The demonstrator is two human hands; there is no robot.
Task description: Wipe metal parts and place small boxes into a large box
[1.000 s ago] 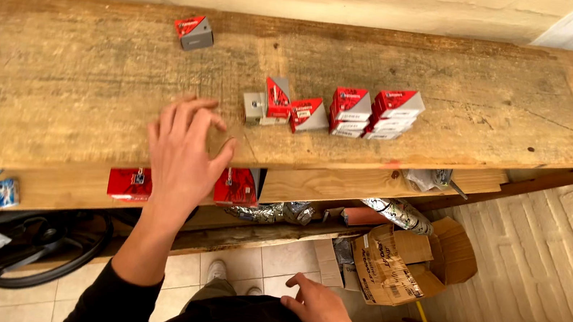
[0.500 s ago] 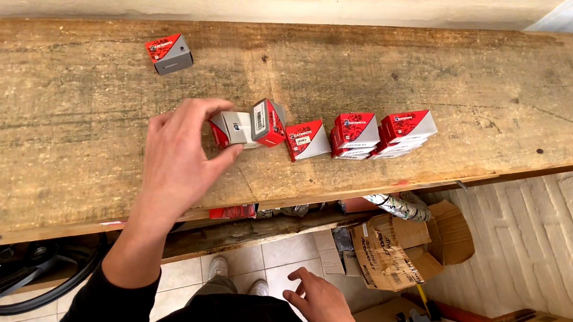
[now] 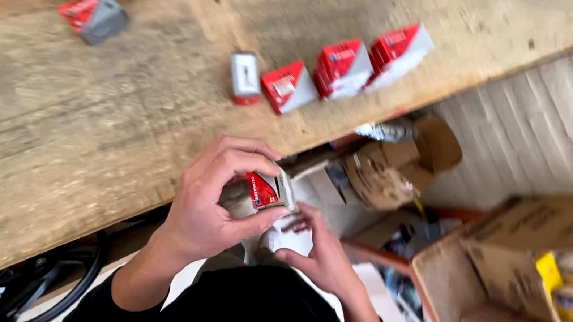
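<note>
Bright, even daylight, soft shadows; strong motion blur thruout.

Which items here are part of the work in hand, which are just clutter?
In hand:
left hand
right hand
small red and white box
row of matching boxes on the bench

Lying about:
open cardboard carton
lone red and grey box
black cable

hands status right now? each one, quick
Left hand: closed on a small red and grey box.
Right hand: fingers at the underside of the same box; grip cannot be told.
</note>
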